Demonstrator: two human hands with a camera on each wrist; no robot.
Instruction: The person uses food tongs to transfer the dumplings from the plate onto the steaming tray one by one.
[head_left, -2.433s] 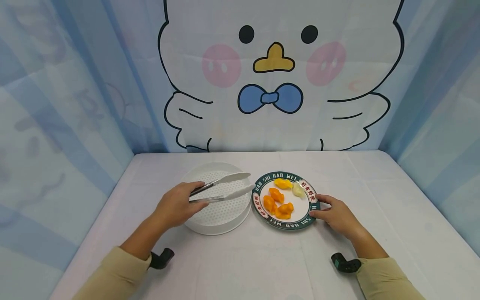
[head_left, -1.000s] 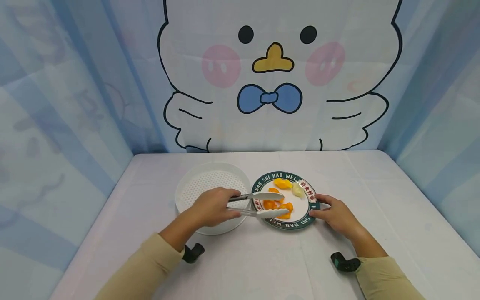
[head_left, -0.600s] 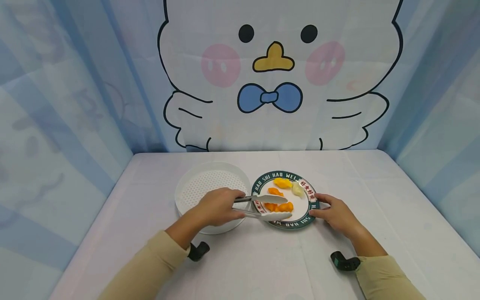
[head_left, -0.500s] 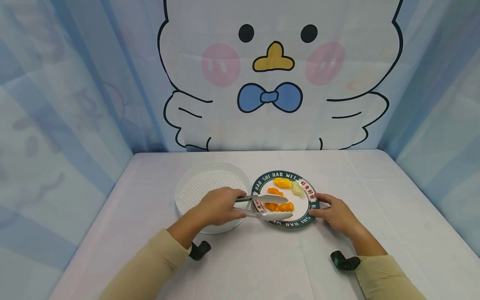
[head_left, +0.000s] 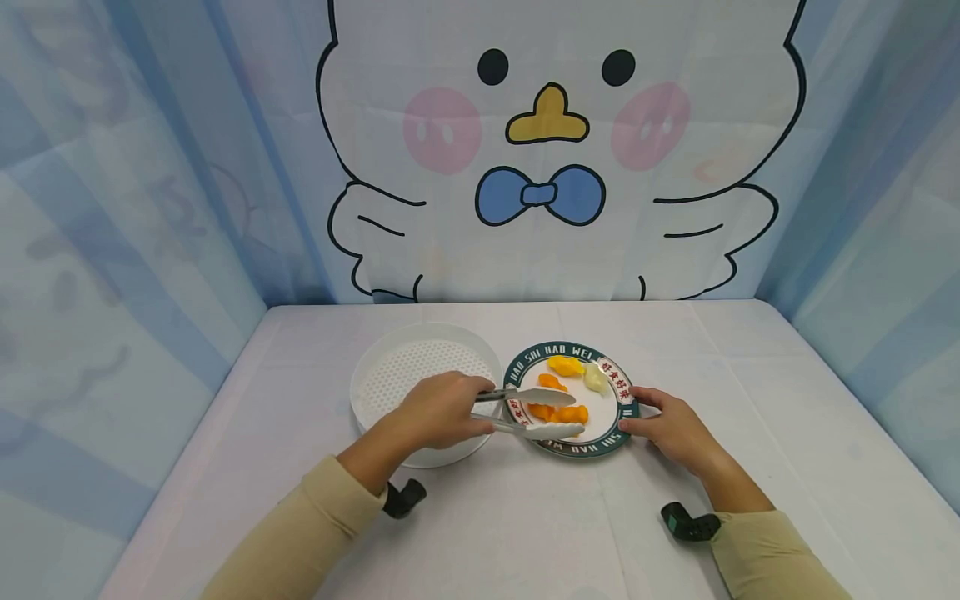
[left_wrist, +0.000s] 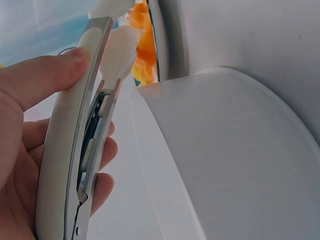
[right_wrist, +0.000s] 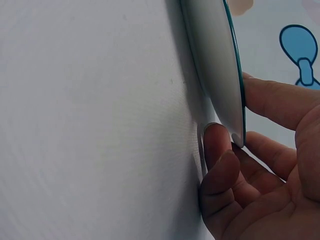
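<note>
My left hand (head_left: 442, 412) grips a pair of metal tongs (head_left: 551, 397) with pale tips, thumb on one arm and fingers round the other in the left wrist view. The tong tips are spread apart over the left part of a round plate (head_left: 577, 448) with a green lettered rim. Several orange pieces (head_left: 573, 414) lie on it, some partly hidden behind the tongs. Further back on the plate are a yellow piece (head_left: 565, 366) and a pale yellow-green one (head_left: 595, 379); their kind is unclear. My right hand (head_left: 678, 429) holds the plate's right rim, fingertips partly under it in the right wrist view.
A round white tray (head_left: 420, 358) with a perforated floor and raised wall stands left of the plate, partly below my left hand. Both stand on a white-covered table (head_left: 510, 525). Printed curtains (head_left: 540, 258) hang behind and at both sides.
My left hand has carried the tongs rightward from above the white tray to the plate's left part, then shifted only slightly. The plate and my right hand have stayed put.
</note>
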